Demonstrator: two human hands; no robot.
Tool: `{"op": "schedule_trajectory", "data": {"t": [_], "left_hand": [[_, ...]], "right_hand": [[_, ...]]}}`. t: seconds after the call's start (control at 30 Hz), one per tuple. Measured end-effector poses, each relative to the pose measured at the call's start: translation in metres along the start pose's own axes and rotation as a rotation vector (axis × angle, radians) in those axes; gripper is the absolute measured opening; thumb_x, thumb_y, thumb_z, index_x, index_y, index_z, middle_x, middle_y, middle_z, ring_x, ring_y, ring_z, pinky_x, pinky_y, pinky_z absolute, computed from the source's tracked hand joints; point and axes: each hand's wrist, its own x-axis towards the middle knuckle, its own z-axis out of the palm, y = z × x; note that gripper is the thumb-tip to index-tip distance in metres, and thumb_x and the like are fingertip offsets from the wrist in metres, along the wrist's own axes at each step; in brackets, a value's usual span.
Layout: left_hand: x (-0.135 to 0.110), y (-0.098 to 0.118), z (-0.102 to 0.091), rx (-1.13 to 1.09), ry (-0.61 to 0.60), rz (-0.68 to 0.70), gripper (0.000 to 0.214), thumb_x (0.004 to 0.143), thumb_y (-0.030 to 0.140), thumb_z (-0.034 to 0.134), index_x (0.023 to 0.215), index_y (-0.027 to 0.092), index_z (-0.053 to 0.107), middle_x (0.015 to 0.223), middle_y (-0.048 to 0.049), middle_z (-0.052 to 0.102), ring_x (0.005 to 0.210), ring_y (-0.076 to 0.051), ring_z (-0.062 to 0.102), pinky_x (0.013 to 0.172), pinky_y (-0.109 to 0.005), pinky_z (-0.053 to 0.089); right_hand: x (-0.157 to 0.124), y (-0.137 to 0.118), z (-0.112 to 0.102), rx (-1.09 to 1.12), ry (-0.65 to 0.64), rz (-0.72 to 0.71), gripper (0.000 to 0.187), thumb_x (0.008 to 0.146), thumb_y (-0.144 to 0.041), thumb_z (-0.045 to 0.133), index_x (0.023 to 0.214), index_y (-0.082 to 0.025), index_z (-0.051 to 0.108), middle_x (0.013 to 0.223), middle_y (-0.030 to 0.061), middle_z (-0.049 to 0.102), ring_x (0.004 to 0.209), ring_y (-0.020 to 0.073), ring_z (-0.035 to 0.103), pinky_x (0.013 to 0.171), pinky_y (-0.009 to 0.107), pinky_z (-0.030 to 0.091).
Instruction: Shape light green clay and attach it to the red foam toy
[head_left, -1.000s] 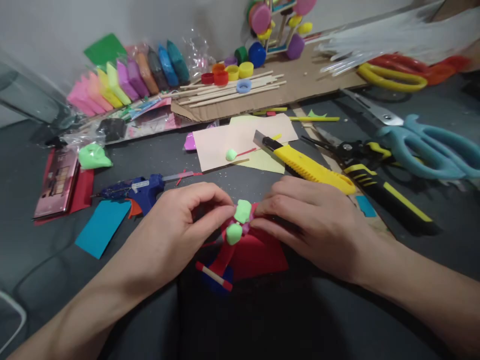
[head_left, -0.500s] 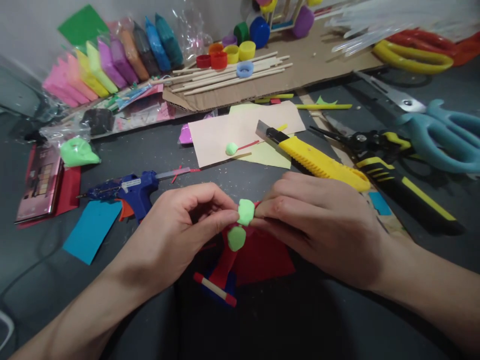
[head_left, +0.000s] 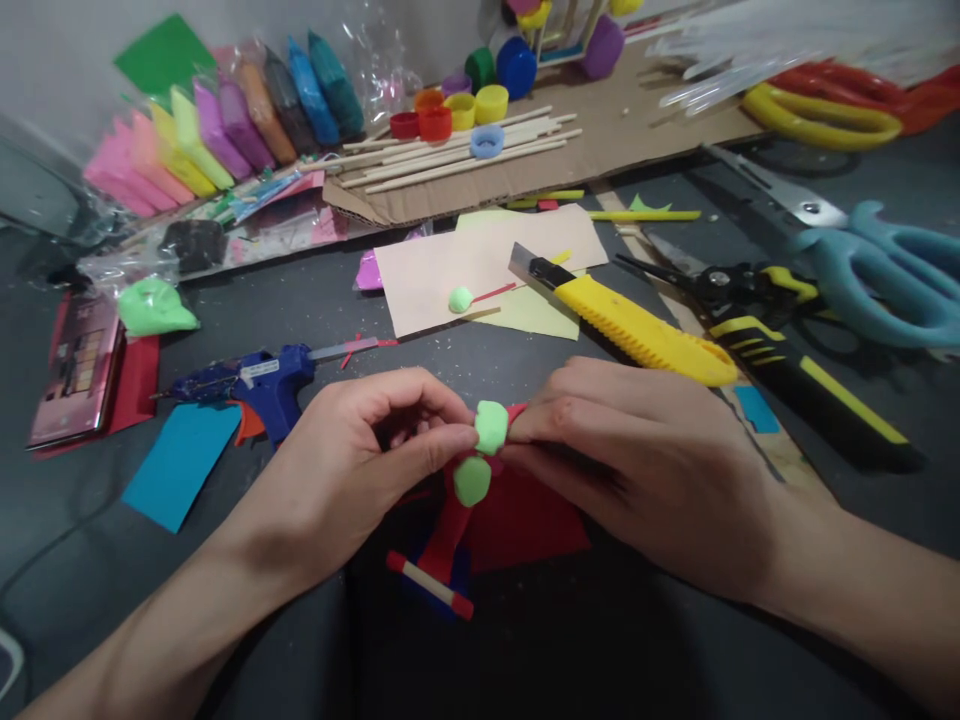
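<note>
Between the fingertips of my two hands is a light green lump of modelling clay (head_left: 491, 428). My left hand (head_left: 390, 430) pinches its left side with thumb and forefinger. From the right, my right hand (head_left: 622, 440) has its fingers closed against the lump's other edge; a bit of red shows by its fingertips. Just below sits a second green clay lump (head_left: 472, 481), on a red strip (head_left: 450, 530) that slopes down to a pale stick with red ends (head_left: 430, 584). A red sheet (head_left: 525, 522) lies beneath my hands, partly hidden by them.
A blue glue gun (head_left: 274, 385) and a blue card (head_left: 184, 465) lie left. A yellow utility knife (head_left: 637, 325) with bare blade points away, beside pliers (head_left: 795, 380) and blue-handled scissors (head_left: 892, 260). Behind are paper sheets (head_left: 420, 275), wooden sticks (head_left: 465, 160) and bagged clay (head_left: 247, 115).
My right fingers have shifted slightly at the lump's edge, with the lower ones spread a little more. The whole view has moved slightly; my left hand keeps its pinch.
</note>
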Motion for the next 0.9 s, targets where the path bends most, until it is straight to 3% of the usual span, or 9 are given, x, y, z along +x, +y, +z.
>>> {"op": "schedule_trajectory", "data": {"t": [0.23,0.4,0.67,0.9], "left_hand": [[0.0009,0.0009,-0.0011,0.024,0.026,0.004,0.015,0.088,0.037,0.073,0.081,0.024,0.074,0.076,0.0038,0.07,0.063,-0.009,0.057,0.051,-0.015,0.044],[0.0015,0.0006,-0.0022,0.017,0.032,0.005,0.017,0.091,0.041,0.069,0.091,0.025,0.076,0.088,0.0012,0.074,0.072,-0.011,0.062,0.055,-0.016,0.047],[0.002,0.0002,0.0001,0.066,0.036,0.084,0.014,0.09,0.037,0.07,0.094,0.026,0.078,0.094,0.0009,0.076,0.08,-0.013,0.065,0.058,-0.017,0.048],[0.0006,0.0022,-0.0003,-0.006,0.02,0.007,0.018,0.089,0.04,0.072,0.095,0.024,0.077,0.088,0.0015,0.073,0.072,-0.011,0.061,0.058,-0.018,0.047]], "right_hand": [[0.0025,0.0014,-0.0005,0.028,0.001,0.007,0.018,0.102,-0.023,0.057,0.089,-0.018,0.068,0.08,0.0025,0.067,0.074,0.0158,0.058,0.065,0.029,0.042],[0.0012,0.0009,-0.0013,0.009,0.044,0.032,0.014,0.1,-0.022,0.061,0.088,-0.019,0.067,0.078,0.0009,0.066,0.072,0.015,0.058,0.064,0.029,0.042],[0.0006,0.002,0.0002,0.031,-0.003,0.012,0.019,0.102,-0.024,0.057,0.092,-0.016,0.07,0.082,0.0051,0.069,0.076,0.0177,0.061,0.067,0.03,0.044],[-0.0002,0.0017,-0.0039,0.013,0.049,0.089,0.014,0.1,-0.026,0.061,0.092,-0.017,0.068,0.081,0.0036,0.067,0.075,0.0164,0.062,0.066,0.028,0.046]]}}
